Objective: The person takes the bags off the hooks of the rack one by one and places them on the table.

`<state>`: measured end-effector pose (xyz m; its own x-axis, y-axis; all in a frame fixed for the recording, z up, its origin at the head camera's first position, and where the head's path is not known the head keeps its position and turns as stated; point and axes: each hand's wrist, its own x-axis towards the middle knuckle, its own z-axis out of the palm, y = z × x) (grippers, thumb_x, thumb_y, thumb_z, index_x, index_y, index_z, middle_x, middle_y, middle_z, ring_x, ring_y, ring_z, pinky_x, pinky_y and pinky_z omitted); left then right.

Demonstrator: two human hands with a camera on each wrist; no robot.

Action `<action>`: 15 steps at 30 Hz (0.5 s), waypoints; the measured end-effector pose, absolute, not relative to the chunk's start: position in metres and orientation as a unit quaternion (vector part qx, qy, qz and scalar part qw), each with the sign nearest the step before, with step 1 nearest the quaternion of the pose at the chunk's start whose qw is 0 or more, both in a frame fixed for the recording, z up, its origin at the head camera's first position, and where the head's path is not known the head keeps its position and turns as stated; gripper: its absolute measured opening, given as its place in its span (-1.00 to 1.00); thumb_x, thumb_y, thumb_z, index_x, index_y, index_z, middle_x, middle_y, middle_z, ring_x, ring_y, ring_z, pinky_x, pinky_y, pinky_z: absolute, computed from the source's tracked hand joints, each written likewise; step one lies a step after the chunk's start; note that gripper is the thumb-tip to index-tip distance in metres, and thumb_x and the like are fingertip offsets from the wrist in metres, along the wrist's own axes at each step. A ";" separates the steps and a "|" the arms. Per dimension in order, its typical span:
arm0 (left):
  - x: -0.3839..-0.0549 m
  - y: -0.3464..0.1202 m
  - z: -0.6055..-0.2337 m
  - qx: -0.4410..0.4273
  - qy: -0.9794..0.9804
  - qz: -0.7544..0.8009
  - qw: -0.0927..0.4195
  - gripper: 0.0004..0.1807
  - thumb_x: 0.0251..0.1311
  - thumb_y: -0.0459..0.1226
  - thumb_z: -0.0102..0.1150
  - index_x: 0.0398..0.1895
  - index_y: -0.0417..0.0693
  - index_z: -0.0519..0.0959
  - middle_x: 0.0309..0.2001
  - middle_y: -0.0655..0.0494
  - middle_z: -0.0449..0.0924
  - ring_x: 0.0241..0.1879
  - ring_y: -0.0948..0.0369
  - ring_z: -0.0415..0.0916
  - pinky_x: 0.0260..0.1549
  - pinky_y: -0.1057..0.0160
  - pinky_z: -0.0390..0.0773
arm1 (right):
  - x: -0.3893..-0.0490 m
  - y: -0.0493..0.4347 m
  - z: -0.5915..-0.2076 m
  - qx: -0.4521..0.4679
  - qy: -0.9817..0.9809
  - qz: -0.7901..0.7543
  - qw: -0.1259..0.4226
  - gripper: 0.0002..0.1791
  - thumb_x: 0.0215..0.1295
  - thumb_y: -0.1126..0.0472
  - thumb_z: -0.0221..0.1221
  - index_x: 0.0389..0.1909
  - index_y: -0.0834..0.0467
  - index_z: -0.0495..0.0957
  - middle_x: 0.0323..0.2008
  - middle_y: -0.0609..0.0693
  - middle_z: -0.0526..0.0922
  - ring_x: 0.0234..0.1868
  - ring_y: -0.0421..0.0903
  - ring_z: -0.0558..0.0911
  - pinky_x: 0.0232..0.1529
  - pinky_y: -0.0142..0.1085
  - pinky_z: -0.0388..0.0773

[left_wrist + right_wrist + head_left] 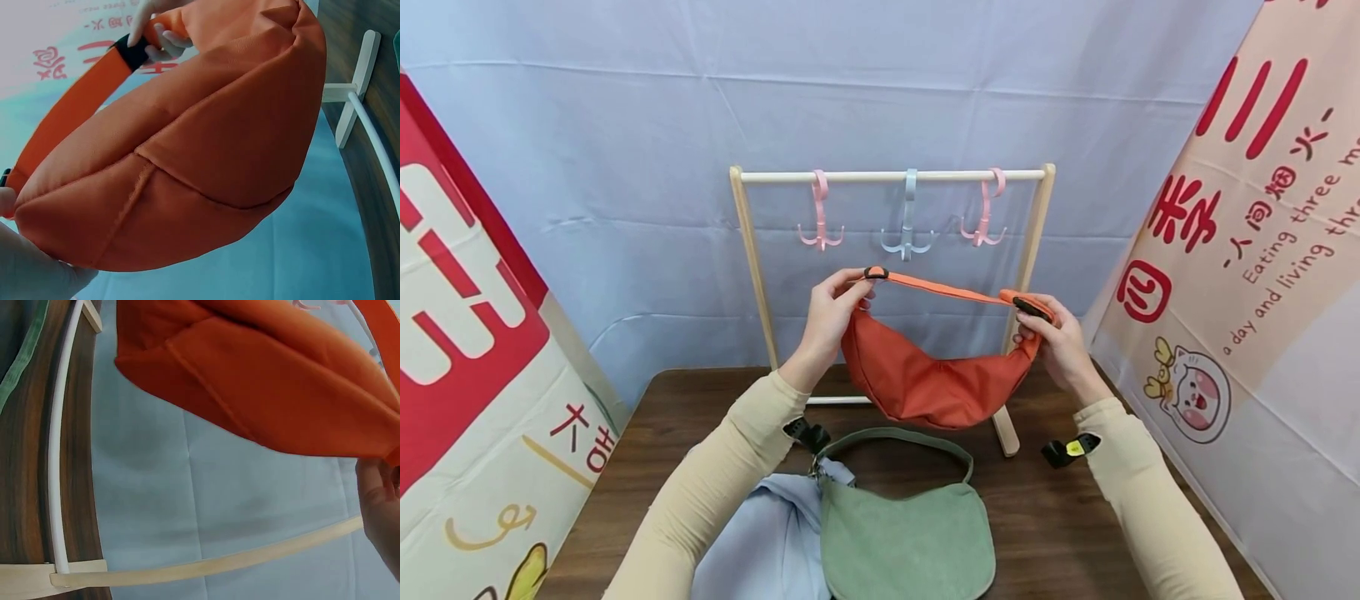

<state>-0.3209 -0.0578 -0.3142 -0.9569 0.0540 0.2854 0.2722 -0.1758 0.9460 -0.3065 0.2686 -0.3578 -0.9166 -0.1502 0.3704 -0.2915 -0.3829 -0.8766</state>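
An orange crescent-shaped bag (pixel 936 383) hangs between both hands above the table, its orange strap (pixel 940 288) stretched along the top. The left hand (pixel 835 312) pinches the strap end by a dark buckle, at the bag's left tip. At the other tip, the right hand (pixel 1054 335) grips the strap beside a black buckle (pixel 1032 309). In the left wrist view the bag (pixel 187 144) fills most of the picture, and the left hand (pixel 37 265) holds its near end. The right wrist view shows the right hand (pixel 382 512) at the bag's lower corner, fingers partly hidden.
Behind the bag stands a wooden rack (pixel 748 258) with a white bar (pixel 865 177). Two pink hooks (pixel 821 212) and a pale blue hook (pixel 907 221) hang there. A green bag (pixel 906 542) and a light blue cloth item (pixel 763 537) lie on the dark table (pixel 1045 517) in front.
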 end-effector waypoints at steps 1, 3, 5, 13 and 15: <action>-0.320 -0.058 -0.315 -0.127 -0.638 -0.756 0.072 -0.79 0.24 -0.28 0.17 -0.08 -0.10 0.62 -0.43 0.12 0.57 -0.44 0.21 0.50 -0.24 0.17 0.59 | -0.306 0.269 -0.359 0.205 -0.545 0.812 0.040 -0.71 0.36 0.50 -0.05 0.01 0.17 0.42 -0.44 0.02 0.52 -0.51 -0.16 0.51 -0.41 -0.37 0.60; -0.320 -0.058 -0.315 -0.128 -0.637 -0.757 0.070 -0.77 0.25 -0.29 0.15 -0.06 -0.12 0.61 -0.43 0.13 0.57 -0.43 0.21 0.49 -0.27 0.24 0.58 | -0.306 0.271 -0.361 0.217 -0.531 0.819 0.034 -0.70 0.36 0.52 -0.09 0.01 0.20 0.41 -0.42 0.05 0.54 -0.49 -0.14 0.54 -0.39 -0.37 0.61; -0.319 -0.059 -0.315 -0.129 -0.637 -0.757 0.067 -0.75 0.25 -0.31 0.14 -0.03 -0.14 0.60 -0.43 0.13 0.57 -0.42 0.22 0.49 -0.28 0.27 0.57 | -0.306 0.272 -0.363 0.227 -0.520 0.823 0.031 -0.70 0.36 0.53 -0.10 0.01 0.22 0.41 -0.42 0.07 0.56 -0.47 -0.12 0.56 -0.37 -0.35 0.62; -0.317 -0.057 -0.320 -0.115 -0.650 -0.750 0.043 -0.69 0.29 -0.33 0.10 0.08 -0.13 0.57 -0.35 0.17 0.59 -0.33 0.24 0.50 -0.27 0.35 0.54 | -0.305 0.280 -0.369 0.178 -0.541 0.820 0.043 -0.81 0.39 0.40 -0.03 -0.07 0.18 0.46 -0.55 0.04 0.54 -0.50 -0.11 0.59 -0.21 -0.26 0.65; -0.317 -0.057 -0.321 -0.115 -0.655 -0.746 0.046 -0.70 0.29 -0.32 0.10 0.07 -0.11 0.58 -0.34 0.17 0.60 -0.31 0.25 0.50 -0.28 0.38 0.53 | -0.304 0.281 -0.369 0.159 -0.544 0.823 0.042 -0.82 0.40 0.38 -0.02 -0.10 0.17 0.50 -0.56 0.02 0.52 -0.51 -0.13 0.57 -0.19 -0.25 0.65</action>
